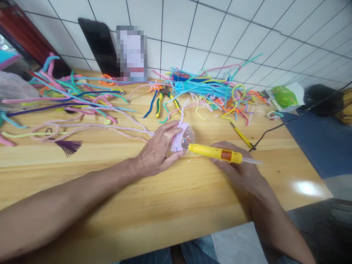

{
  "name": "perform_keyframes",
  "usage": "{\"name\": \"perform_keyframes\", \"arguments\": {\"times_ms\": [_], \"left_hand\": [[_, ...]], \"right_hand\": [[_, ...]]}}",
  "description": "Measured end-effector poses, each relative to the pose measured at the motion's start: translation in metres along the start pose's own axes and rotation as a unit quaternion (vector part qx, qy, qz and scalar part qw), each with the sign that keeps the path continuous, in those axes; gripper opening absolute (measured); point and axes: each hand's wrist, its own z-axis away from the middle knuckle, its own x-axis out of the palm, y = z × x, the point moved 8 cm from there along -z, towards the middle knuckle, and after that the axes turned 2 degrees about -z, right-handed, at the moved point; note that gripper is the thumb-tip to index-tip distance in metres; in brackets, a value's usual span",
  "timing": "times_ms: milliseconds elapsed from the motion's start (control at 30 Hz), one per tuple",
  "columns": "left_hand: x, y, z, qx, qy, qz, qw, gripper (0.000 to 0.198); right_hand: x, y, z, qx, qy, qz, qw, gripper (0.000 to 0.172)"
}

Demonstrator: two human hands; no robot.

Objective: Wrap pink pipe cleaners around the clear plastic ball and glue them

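Gripped in the left hand [158,150], the lilac-wrapped clear ball [183,138] sits between both hands, seemingly steadied against the yellow glue gun [207,151], which the right hand [242,167] grasps, aimed at its wrapped side.

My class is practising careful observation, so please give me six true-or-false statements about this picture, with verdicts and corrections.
1. The right hand holds a yellow glue gun. True.
2. The glue gun points toward the picture's right edge. False: its nozzle points left, toward the clear rounded piece in the left hand.
3. Lilac strands wrap part of the clear rounded piece. True.
4. Both hands wear gloves. False: both are bare.
5. A purple tassel lies on the wooden table. True.
6. The wall behind is red brick. False: it has white tiles with dark lines between them.
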Motion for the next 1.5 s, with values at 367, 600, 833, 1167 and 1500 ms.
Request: {"name": "perform_keyframes", "arguments": {"times_ms": [367, 600, 833, 1167, 1500], "left_hand": [[-0.0001, -0.0005, -0.0002, -0.002, -0.001, 0.003, 1.000, 0.063], [0.0005, -0.0008, 0.0003, -0.003, -0.005, 0.005, 1.000, 0.063], [0.0009, -0.0015, 0.0005, -0.006, -0.006, 0.004, 1.000, 0.064], [0.0004, -0.0018, 0.0005, -0.010, -0.002, 0.010, 1.000, 0.063], [0.0003, -0.0012, 0.0002, -0.005, 0.004, 0.011, 1.000, 0.062]], "right_hand": [[-0.0012, 0.0000, 0.0000, -0.012, 0.006, -0.005, 1.000, 0.014], [-0.0024, 0.0003, 0.0008, -0.006, 0.013, -0.003, 1.000, 0.013], [-0.0016, 0.0007, 0.0005, -0.002, 0.003, -0.001, 1.000, 0.014], [-0.0019, 0.0018, 0.0021, 0.009, 0.002, 0.007, 1.000, 0.014], [-0.0017, 0.0004, 0.0009, 0.012, -0.006, 0.008, 1.000, 0.012]]}}
